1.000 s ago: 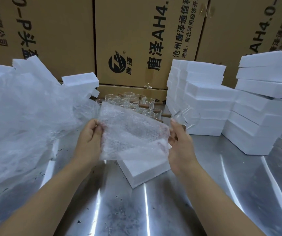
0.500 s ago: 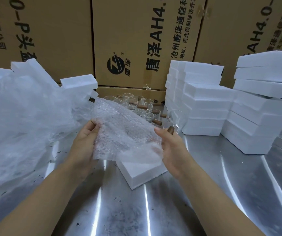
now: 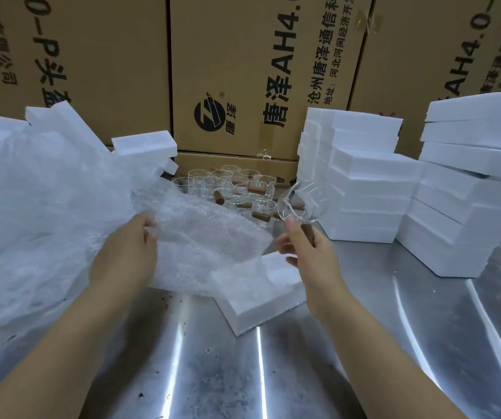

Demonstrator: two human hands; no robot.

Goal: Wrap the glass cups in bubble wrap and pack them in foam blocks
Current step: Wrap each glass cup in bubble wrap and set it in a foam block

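- My left grip (image 3: 125,252) is closed in a pinch on the near edge of a bubble wrap sheet (image 3: 210,246), thumb on top and fingers underneath.
- The sheet is translucent white, crinkled and dotted all over with small bubbles. It spreads from the left grip toward the right grip and droops over a foam block (image 3: 261,300).
- My right grip (image 3: 306,252) has its fingers curled round the brown wooden handle of a glass cup (image 3: 302,202), holding it raised just above and beyond the grip, off the desk (image 3: 273,373).
- The cup is clear and thin-walled with ribbed sides, and it is tilted so that I look partly into its round mouth.
- The foam block is white, flat and rectangular. It lies on the shiny steel desk below and between the two grips, partly covered by the sheet.
- Beyond both grips, more cups (image 3: 231,189) stand upright in a cluster, clear with brown handles.
- To the right of the right grip stand two foam stacks (image 3: 370,182).
- To the left of the left grip lies a bubble wrap heap (image 3: 31,213).
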